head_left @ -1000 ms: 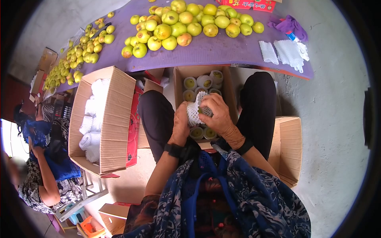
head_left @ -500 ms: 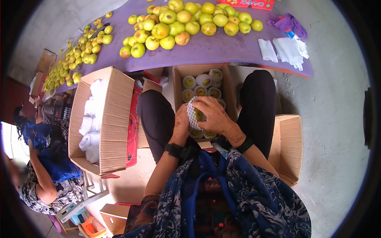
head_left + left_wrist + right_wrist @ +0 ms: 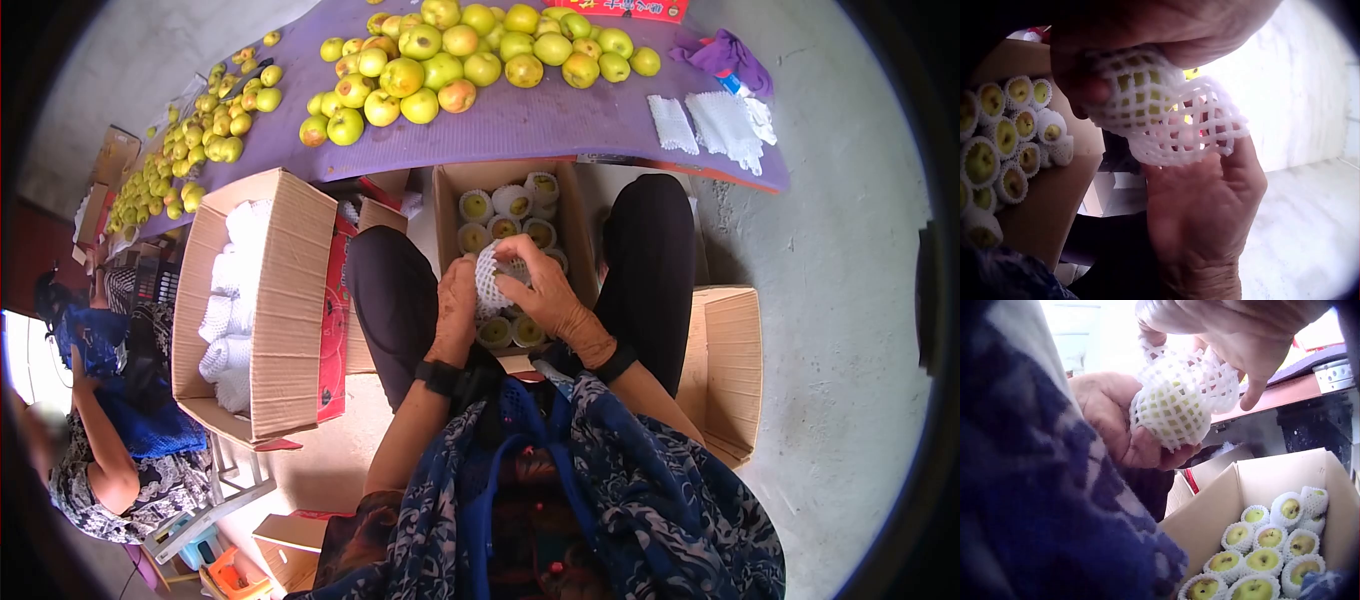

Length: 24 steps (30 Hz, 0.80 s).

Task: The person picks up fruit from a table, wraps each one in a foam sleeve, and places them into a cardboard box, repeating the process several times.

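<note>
Over the box between the knees, an apple (image 3: 1175, 415) sits inside a white foam net (image 3: 488, 287); its green-yellow skin shows through the mesh. My left hand (image 3: 457, 308) grips the netted apple from the left, palm and fingers curled round its lower side in the right wrist view. The right hand (image 3: 550, 297) holds the loose end of the net from the other side, thumb and fingers spread at its rim. In the left wrist view that loose end (image 3: 1210, 122) flares out over the right palm. Netted apples (image 3: 1263, 559) stand in rows in the cardboard box (image 3: 447, 200) below.
Many bare apples (image 3: 420, 75) lie on the purple-covered table (image 3: 560, 130) ahead, with flat foam nets (image 3: 722, 125) at its right. A tilted carton (image 3: 290, 310) of white nets (image 3: 232, 300) stands left. Another carton (image 3: 727, 370) is at right. Another person (image 3: 105, 440) sits far left.
The right hand's fingers have lifted and spread from over the apple toward the net's rim. The net has turned slightly in the hands; the left hand keeps its hold.
</note>
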Tool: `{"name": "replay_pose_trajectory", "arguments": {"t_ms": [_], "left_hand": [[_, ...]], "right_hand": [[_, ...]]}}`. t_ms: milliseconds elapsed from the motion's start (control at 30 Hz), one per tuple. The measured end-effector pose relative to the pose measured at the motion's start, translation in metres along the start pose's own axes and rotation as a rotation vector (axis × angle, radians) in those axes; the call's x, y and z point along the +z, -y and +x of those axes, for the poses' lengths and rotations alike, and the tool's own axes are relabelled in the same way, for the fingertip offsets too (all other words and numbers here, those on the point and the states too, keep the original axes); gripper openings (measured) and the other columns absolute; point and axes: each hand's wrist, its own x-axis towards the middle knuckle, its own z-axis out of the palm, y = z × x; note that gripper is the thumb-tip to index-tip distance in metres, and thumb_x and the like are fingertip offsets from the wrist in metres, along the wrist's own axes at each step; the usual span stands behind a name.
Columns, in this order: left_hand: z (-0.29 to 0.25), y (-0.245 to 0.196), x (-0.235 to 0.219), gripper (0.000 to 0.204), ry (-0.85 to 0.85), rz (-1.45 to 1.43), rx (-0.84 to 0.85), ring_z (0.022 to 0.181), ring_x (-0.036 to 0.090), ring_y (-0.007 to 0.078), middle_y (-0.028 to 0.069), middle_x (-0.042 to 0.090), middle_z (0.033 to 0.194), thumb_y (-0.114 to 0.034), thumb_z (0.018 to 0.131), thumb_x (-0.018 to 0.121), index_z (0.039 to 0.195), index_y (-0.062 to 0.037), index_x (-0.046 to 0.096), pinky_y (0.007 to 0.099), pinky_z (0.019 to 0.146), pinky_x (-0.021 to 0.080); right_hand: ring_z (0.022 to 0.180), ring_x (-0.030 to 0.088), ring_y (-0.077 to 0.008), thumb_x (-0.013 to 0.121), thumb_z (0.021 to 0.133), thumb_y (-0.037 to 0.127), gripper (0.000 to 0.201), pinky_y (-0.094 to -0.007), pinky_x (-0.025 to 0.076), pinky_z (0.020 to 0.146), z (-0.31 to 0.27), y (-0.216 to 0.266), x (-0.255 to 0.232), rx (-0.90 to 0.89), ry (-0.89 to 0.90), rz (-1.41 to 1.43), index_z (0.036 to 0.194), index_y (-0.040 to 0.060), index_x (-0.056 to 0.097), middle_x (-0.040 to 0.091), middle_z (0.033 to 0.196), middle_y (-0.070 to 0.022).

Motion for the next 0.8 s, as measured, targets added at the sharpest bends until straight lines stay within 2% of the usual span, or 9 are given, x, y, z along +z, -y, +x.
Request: {"name": "replay_pose_trajectory", "arguments": {"t_ms": [33,100,233,333,400,533,633,700,800], "left_hand": [[-0.001,-0.003,0.002,0.028,0.000,-0.001,0.000,0.077,0.059,0.0182,0.0092,0.060,0.087,-0.023,0.095,0.045,0.101,0.0005,0.059,0.0294,0.069,0.048],[-0.004,-0.014,0.006,0.036,-0.033,-0.250,-0.183,0.074,0.057,0.0136,0.0054,0.060,0.083,-0.033,0.097,0.046,0.101,-0.0007,0.060,0.0271,0.067,0.047],[-0.006,-0.021,0.009,0.042,-0.020,-0.315,-0.171,0.074,0.056,0.0110,0.0043,0.060,0.085,-0.039,0.098,0.046,0.103,-0.0005,0.060,0.0251,0.066,0.046],[-0.007,-0.022,0.010,0.044,-0.028,-0.319,-0.182,0.075,0.056,0.0096,0.0031,0.060,0.086,-0.042,0.098,0.045,0.104,-0.0008,0.060,0.0239,0.066,0.046],[-0.009,-0.025,0.010,0.044,-0.039,-0.296,-0.124,0.076,0.057,0.0101,0.0034,0.060,0.087,-0.041,0.098,0.046,0.104,-0.0008,0.060,0.0242,0.066,0.047],[-0.008,-0.015,0.006,0.043,-0.001,-0.322,-0.141,0.077,0.057,0.0102,0.0039,0.061,0.088,-0.040,0.098,0.046,0.105,-0.0007,0.060,0.0243,0.067,0.047],[-0.008,-0.017,0.005,0.046,0.026,-0.291,-0.130,0.079,0.058,0.0112,0.0047,0.061,0.090,-0.044,0.098,0.044,0.107,-0.0008,0.060,0.0250,0.068,0.048],[-0.007,-0.024,0.005,0.056,0.108,-0.350,-0.276,0.082,0.060,0.0135,0.0063,0.062,0.094,-0.051,0.097,0.039,0.110,-0.0009,0.058,0.0261,0.071,0.049],[-0.007,-0.031,0.005,0.067,0.207,-0.413,-0.296,0.087,0.062,0.0162,0.0083,0.062,0.099,-0.060,0.095,0.032,0.115,-0.0008,0.055,0.0270,0.074,0.051]], "right_hand": [[0.103,0.054,-0.0326,0.063,0.080,0.025,0.044,-0.0388,0.042,0.093,0.000,0.001,0.000,0.039,-0.011,0.077,0.115,0.0015,0.051,0.057,0.112,-0.0165],[0.105,0.053,-0.0328,0.064,0.080,0.027,0.046,-0.0391,0.041,0.094,0.000,-0.006,0.004,-0.034,-0.023,0.010,0.116,0.0017,0.051,0.057,0.112,-0.0165],[0.108,0.050,-0.0333,0.067,0.079,0.033,0.054,-0.0399,0.039,0.096,0.000,-0.005,0.009,-0.189,-0.049,-0.191,0.121,0.0025,0.050,0.054,0.115,-0.0166],[0.110,0.047,-0.0334,0.068,0.077,0.036,0.060,-0.0400,0.038,0.097,0.002,-0.002,0.008,-0.218,-0.027,-0.267,0.124,0.0029,0.050,0.052,0.116,-0.0165],[0.109,0.047,-0.0331,0.068,0.077,0.037,0.062,-0.0397,0.038,0.096,0.002,-0.002,0.007,-0.208,-0.015,-0.276,0.126,0.0039,0.049,0.051,0.116,-0.0163],[0.110,0.046,-0.0323,0.067,0.077,0.039,0.065,-0.0398,0.038,0.096,0.000,0.003,0.005,-0.094,0.042,-0.284,0.131,0.0073,0.048,0.048,0.116,-0.0157],[0.111,0.046,-0.0321,0.067,0.077,0.042,0.065,-0.0401,0.038,0.097,0.000,-0.001,0.005,-0.084,0.066,-0.314,0.130,0.0086,0.050,0.047,0.116,-0.0154],[0.111,0.046,-0.0322,0.067,0.077,0.043,0.066,-0.0401,0.037,0.098,0.000,-0.003,0.006,-0.097,0.058,-0.329,0.130,0.0082,0.050,0.048,0.116,-0.0154],[0.113,0.045,-0.0326,0.067,0.076,0.047,0.068,-0.0404,0.037,0.099,0.000,-0.008,0.007,-0.117,0.049,-0.357,0.129,0.0076,0.050,0.048,0.118,-0.0155]]}}
